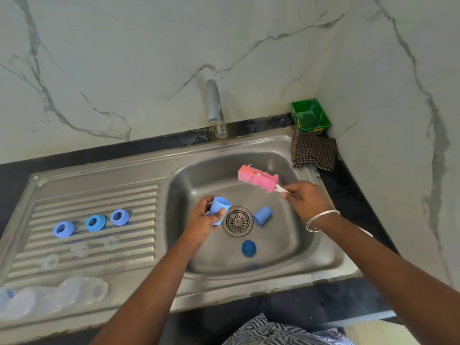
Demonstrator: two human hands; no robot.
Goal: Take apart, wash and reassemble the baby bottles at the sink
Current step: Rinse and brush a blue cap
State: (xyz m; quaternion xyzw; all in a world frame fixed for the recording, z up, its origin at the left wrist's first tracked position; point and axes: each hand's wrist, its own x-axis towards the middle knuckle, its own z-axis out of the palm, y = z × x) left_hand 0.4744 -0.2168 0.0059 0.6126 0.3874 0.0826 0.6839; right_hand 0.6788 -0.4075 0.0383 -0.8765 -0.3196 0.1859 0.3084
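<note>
My left hand [205, 219] grips a light blue bottle cap [219, 207] over the steel sink basin [293, 240], its open end tilted up to the right. My right hand [307, 199] holds the white handle of a pink bottle brush [257, 178], whose bristle head points up-left, apart from the cap. Two more blue caps lie in the basin: one on its side [262, 215] right of the drain [237, 221], one darker [248, 248] below it. Three blue collar rings [92, 223] sit in a row on the drainboard. Clear nipples [81, 250] lie below them, and clear bottles [74, 292] lie at the front left.
A chrome tap [215, 108] stands behind the basin, with no water running. A green tub [310, 119] and a checked cloth [314, 150] sit in the back right corner. Marble walls close the back and right. Dark counter [361, 202] edges the sink.
</note>
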